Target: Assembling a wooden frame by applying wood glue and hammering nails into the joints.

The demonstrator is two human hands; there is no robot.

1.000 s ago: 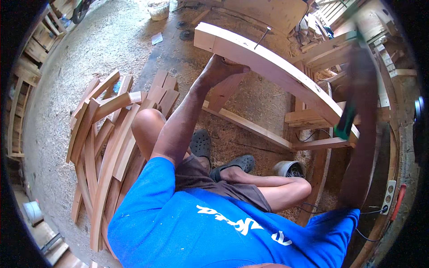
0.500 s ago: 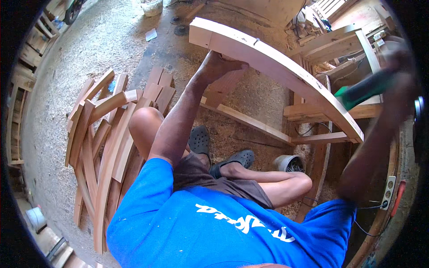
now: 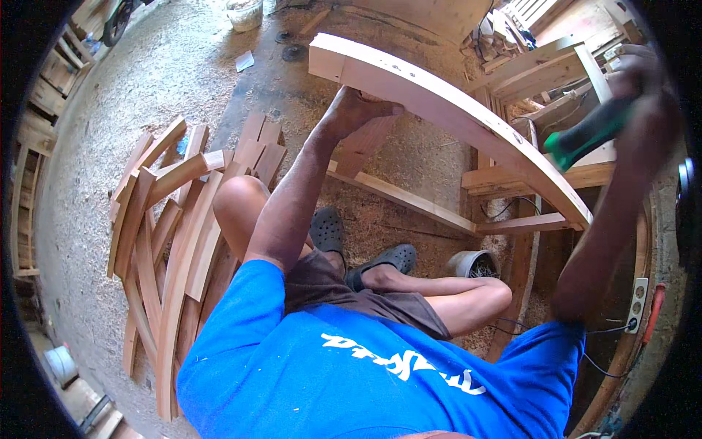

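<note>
A pale curved wooden rail [image 3: 446, 102], square-cut at its left end, spans the top of a wooden frame. Beneath its left part, my left hand [image 3: 360, 110] grips the rail from below, thumb toward the right; some fingers are hidden behind the wood. Small dark nail marks dot the rail's top face. Off to the right and raised, my right hand [image 3: 647, 121] is blurred but closed around a hammer with a green and black handle [image 3: 591, 135]. The handle's green end points toward the rail; the hammer's head does not show clearly.
Curved wooden pieces [image 3: 175, 241] lie heaped at my left. A bucket of nails [image 3: 474, 265] stands by my right leg. Another wooden frame [image 3: 541, 69] is at the far right. A power strip [image 3: 638, 304] with a cord lies at right. Shavings cover the floor [image 3: 168, 73].
The nail that stuck up from the rail's top no longer stands out. My right hand and the hammer have shifted slightly; my left hand stays under the rail.
</note>
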